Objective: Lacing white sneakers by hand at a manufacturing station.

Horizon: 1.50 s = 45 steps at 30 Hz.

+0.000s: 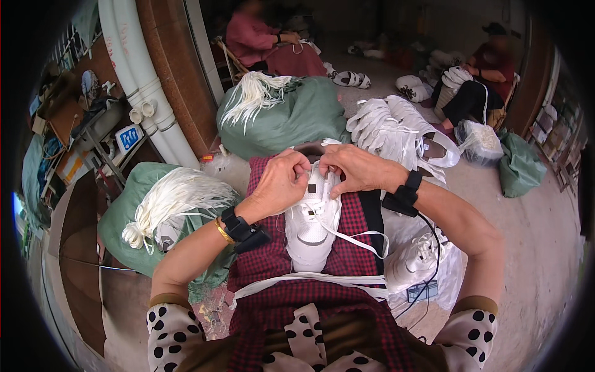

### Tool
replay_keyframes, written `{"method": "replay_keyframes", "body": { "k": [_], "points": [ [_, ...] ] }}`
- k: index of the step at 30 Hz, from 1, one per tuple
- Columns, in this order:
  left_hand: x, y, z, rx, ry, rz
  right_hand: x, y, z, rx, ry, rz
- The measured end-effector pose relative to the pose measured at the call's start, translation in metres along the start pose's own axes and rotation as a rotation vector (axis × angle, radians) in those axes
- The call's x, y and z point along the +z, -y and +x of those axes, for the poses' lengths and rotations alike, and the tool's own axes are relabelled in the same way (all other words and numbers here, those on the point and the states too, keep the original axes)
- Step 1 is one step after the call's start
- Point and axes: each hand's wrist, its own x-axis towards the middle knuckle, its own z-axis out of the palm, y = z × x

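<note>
A white sneaker (310,239) lies on my lap over a red and black checked apron (263,260), toe toward me. My left hand (282,185) is closed in a pinch at the left eyelet edge near the shoe's opening; what its fingertips hold is hidden. Opposite it, my right hand (359,170) pinches a white strip that looks like shoelace by the right eyelets. A loose white shoelace (358,240) crosses the shoe's front and loops out to the right. More white laces (310,279) lie across my lap below the toe.
Bundles of white laces (186,198) rest on green sacks (288,121) at left and far. Several white shoes (390,127) are stacked to the far right; another sneaker (415,260) sits on plastic beside me. A cable (434,266) hangs from my right wrist. Two seated people work beyond.
</note>
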Motion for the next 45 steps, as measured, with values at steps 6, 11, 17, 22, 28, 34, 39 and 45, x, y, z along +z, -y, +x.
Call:
{"method": "replay_keyframes", "body": {
  "k": [6, 11, 17, 22, 28, 34, 39, 45],
  "points": [
    [-0.011, 0.004, 0.017, 0.05, 0.111, -0.04, -0.007, 0.021, -0.007, -0.002, -0.207, 0.126],
    [-0.01, 0.006, 0.024, -0.018, 0.283, -0.237, -0.016, 0.026, -0.016, 0.1, -0.379, 0.31],
    [-0.013, -0.009, 0.022, -0.062, 0.347, -0.248, -0.013, 0.036, -0.023, 0.042, -0.424, 0.219],
    [-0.005, -0.021, 0.01, 0.033, 0.254, -0.211, -0.005, 0.016, -0.022, 0.177, -0.348, 0.401],
    [-0.019, 0.003, -0.003, -0.255, 0.214, -0.715, 0.002, 0.008, -0.003, 0.209, -0.396, 0.629],
    [-0.033, 0.004, -0.025, -0.351, 0.209, -0.543, 0.03, 0.003, 0.028, 0.099, -0.217, -0.128],
    [-0.017, 0.013, -0.03, -0.309, 0.125, -0.372, 0.029, -0.01, 0.04, 0.223, -0.138, -0.109],
    [-0.01, 0.014, -0.036, -0.226, 0.062, -0.353, 0.02, -0.002, 0.049, 0.481, -0.06, 0.315]
  ]
}}
